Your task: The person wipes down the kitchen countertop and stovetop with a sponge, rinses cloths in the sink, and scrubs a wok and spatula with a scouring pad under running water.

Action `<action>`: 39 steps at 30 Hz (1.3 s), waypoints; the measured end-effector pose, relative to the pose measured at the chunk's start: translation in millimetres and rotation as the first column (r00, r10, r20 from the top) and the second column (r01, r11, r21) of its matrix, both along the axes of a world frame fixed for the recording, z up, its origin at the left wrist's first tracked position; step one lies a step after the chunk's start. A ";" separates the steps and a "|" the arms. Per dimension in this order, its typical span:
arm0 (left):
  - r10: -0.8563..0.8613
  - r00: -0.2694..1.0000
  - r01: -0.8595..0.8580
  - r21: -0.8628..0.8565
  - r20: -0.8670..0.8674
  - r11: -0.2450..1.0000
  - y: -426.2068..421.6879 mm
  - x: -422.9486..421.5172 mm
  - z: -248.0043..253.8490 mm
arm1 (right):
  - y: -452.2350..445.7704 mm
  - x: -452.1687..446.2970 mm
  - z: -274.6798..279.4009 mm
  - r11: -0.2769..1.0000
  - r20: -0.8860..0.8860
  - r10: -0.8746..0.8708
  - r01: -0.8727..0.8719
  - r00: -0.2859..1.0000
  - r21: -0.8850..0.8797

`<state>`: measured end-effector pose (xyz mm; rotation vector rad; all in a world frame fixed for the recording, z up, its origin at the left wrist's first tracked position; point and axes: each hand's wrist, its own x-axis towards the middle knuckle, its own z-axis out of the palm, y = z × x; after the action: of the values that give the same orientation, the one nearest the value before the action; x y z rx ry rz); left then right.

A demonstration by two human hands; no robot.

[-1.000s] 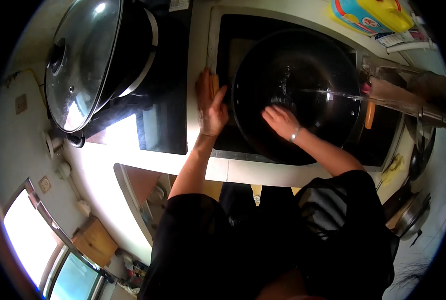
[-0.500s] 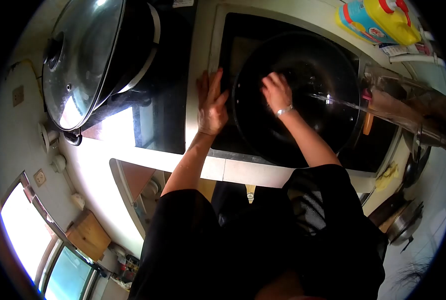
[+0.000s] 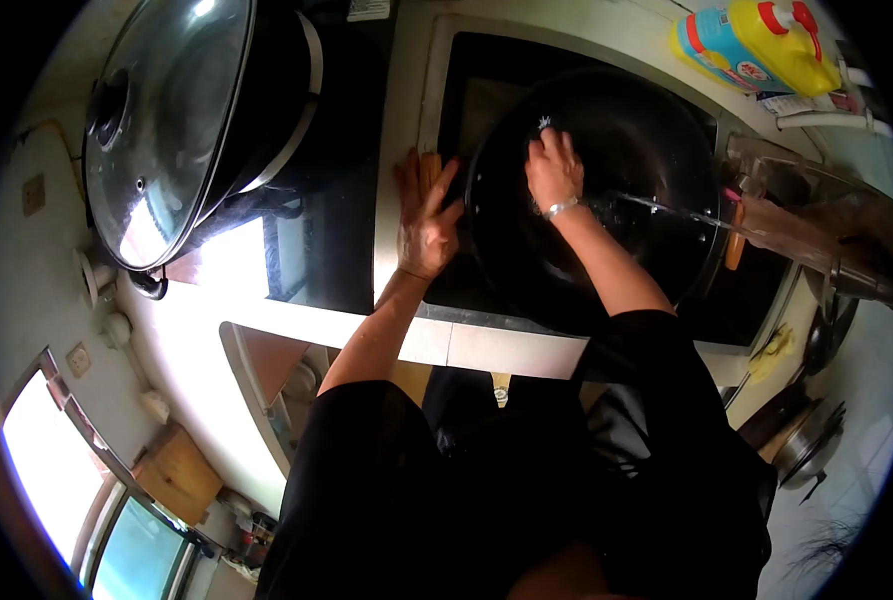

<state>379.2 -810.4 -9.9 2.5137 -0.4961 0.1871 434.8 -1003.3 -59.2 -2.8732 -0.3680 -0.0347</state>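
Observation:
A large black wok [image 3: 646, 140] sits in the sink [image 3: 766, 310], with water running into it. My left hand [image 3: 428, 225] is at the wok's left side handle [image 3: 429, 170]; its fingers lie on both sides of the wooden grip. Inside the wok, my right hand [image 3: 556, 178] presses on the left part of the inner wall with its fingers bent and close together. What lies under those fingers is hidden. A small white glint shows just beyond the fingertips. The wok's other wooden handle [image 3: 735, 238] is on the right, near the tap.
A tap wrapped in clear plastic [image 3: 796, 225] pours from the right. A big pot with a glass lid [image 3: 171, 110] stands on the black cooktop [image 3: 341, 240] at left. A yellow detergent bottle [image 3: 756, 45] is at back right; a yellow cloth [image 3: 772, 352] lies at the right edge.
My right hand has moved slightly up along the wok's inner wall. My left hand's fingers have spread, so the wooden handle now shows between them. The wok has shifted slightly.

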 end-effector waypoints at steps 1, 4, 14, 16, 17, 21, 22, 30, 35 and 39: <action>-0.003 1.000 0.003 -0.027 -0.007 1.000 -1.3 0.0 0.9 | -1.3 -1.4 -1.8 1.000 0.028 0.007 -0.006 1.000 -0.023; 0.010 1.000 -0.010 -0.051 -0.007 0.999 -1.6 -0.6 -2.3 | -2.0 -38.5 -6.4 0.988 0.089 0.156 -0.153 0.984 -0.037; -0.017 1.000 0.018 0.046 -0.015 0.999 0.4 -1.6 -2.0 | -36.3 33.3 1.2 0.958 0.018 -0.171 0.170 0.985 -0.231; -0.022 1.000 0.022 0.031 -0.005 0.999 -1.0 0.5 0.6 | -72.4 32.8 -4.1 0.904 0.061 -0.373 0.378 0.926 -0.203; -0.022 1.000 0.022 0.023 0.002 0.999 -0.5 1.1 1.4 | -86.1 25.2 5.6 0.878 -0.077 -0.455 0.433 0.887 -0.203; -0.021 0.999 0.021 0.005 0.025 1.000 -0.1 1.5 -2.3 | -76.3 23.3 -6.2 0.791 0.009 -0.589 0.579 0.808 -0.200; -0.021 1.000 0.021 0.005 0.023 1.000 -0.2 2.2 -1.7 | -62.4 27.1 -3.9 0.866 -0.021 -0.465 0.449 0.885 -0.220; -0.006 0.999 0.007 -0.020 0.037 1.000 -1.0 1.5 0.3 | -4.6 -72.7 1.3 0.943 -0.125 0.280 -0.297 0.952 -0.149; -0.016 1.000 0.016 0.015 -0.007 1.000 1.2 -0.5 -2.1 | -81.3 -86.5 -3.1 0.859 -0.149 0.095 -0.157 0.984 -0.488; -0.015 0.999 0.015 0.011 0.029 1.000 -1.5 0.8 0.6 | -122.6 -13.1 -5.0 0.882 -0.015 -0.087 0.070 0.996 -0.466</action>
<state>380.0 -812.0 -9.4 2.5200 -0.5292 0.2166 421.6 -1125.9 -64.2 -3.3600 -0.2818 0.1055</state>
